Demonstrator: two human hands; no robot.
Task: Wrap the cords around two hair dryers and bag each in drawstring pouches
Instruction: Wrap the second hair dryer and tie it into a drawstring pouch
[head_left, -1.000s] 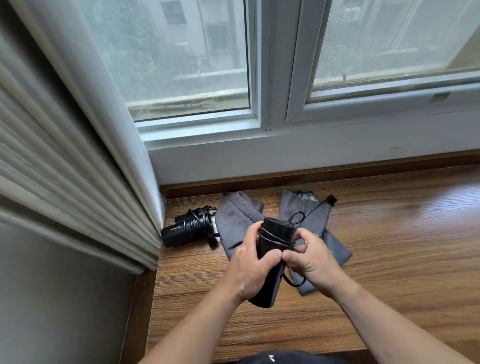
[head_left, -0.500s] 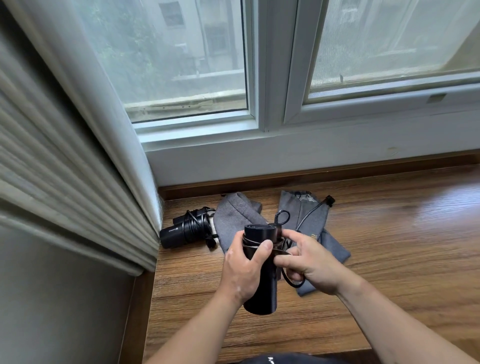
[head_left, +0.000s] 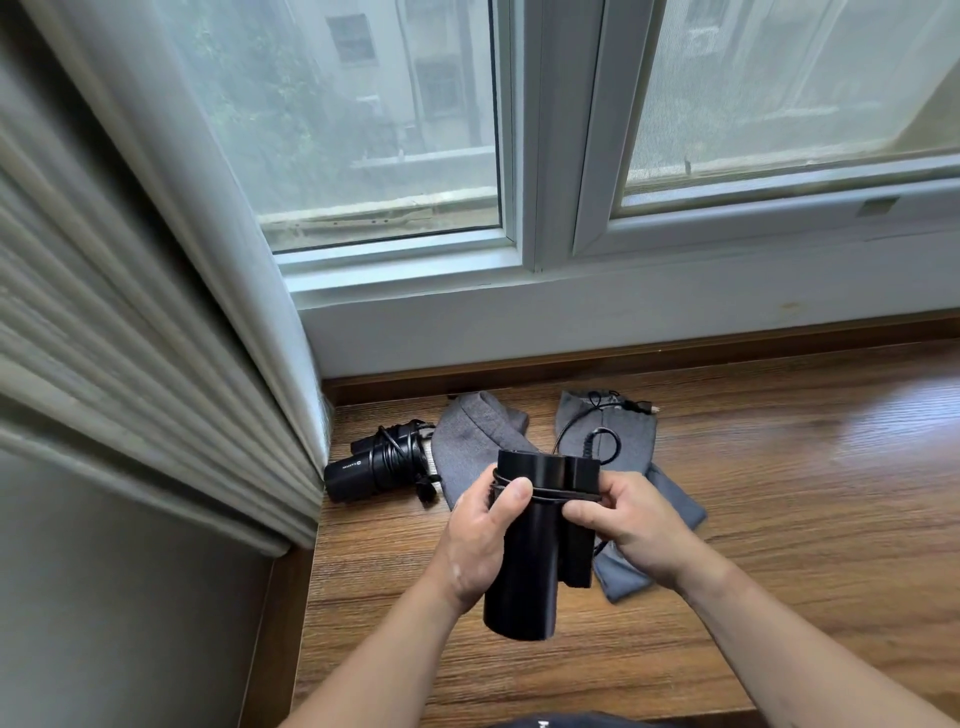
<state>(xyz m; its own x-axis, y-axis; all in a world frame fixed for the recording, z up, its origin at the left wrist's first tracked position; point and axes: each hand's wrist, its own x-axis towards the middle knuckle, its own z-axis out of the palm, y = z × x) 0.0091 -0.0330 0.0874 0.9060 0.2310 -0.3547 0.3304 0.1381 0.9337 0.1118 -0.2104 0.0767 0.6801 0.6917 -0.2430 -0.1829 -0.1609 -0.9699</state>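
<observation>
"Hair dryer (head_left: 524, 561) first," says one. "Where is it?"

"Held above the wooden sill (head_left: 779, 493), between both hands. It is black, with its folded handle alongside the barrel."

"And the hands?"

"The left hand (head_left: 478, 540) grips the barrel, with the thumb lying over the cord (head_left: 605, 441) where it crosses the far end. The right hand (head_left: 634, 525) has its fingers curled round the handle side, and its thumb sits just under the same turn of cord."

"Is the cord all wound?"

"No. One turn circles the far end. Beyond that it loops up and runs back across the right pouch (head_left: 631, 452) to the plug (head_left: 647, 406), which lies at the pouch's far edge."

"The other things?"

"The left pouch (head_left: 472, 441), also grey, lies flat on the sill beside the right one. The second dryer (head_left: 374, 467) lies just left of it, near the curtain (head_left: 156, 312), with its own cord wrapped round it. Neither pouch has a dryer in it."
</observation>
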